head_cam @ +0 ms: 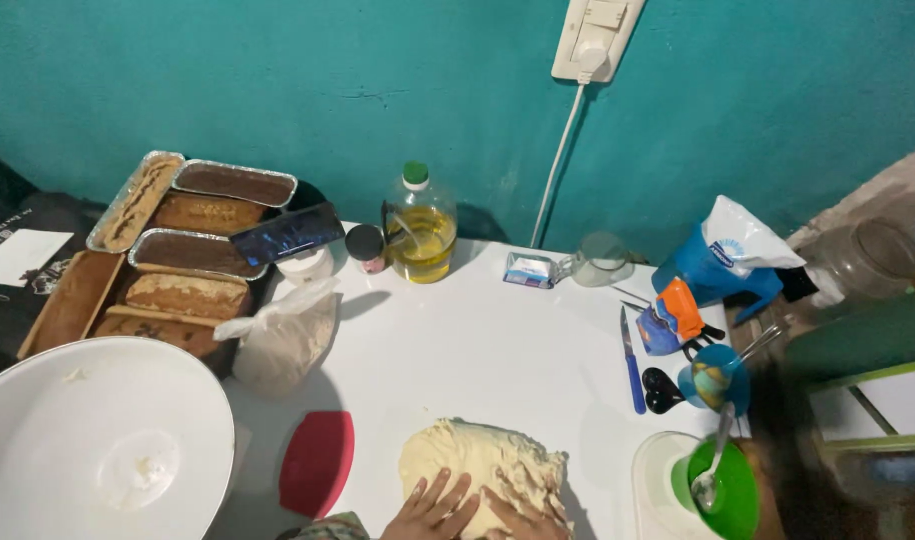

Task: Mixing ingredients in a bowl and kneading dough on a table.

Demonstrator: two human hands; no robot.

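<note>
Head view: both hands' fingers (448, 495) spread flat, pressing dough (483, 465).

Both hands are low at the near edge of the white table (478, 350), pressed side by side onto the pale dough (483, 465). The left hand (433, 510) lies palm down on the dough's near-left part, fingers spread and pointing away from the person. The right hand (523, 520) rests just beside it on the dough's near side, flat, only partly in view. A patterned sleeve edge shows at the left wrist.
</note>
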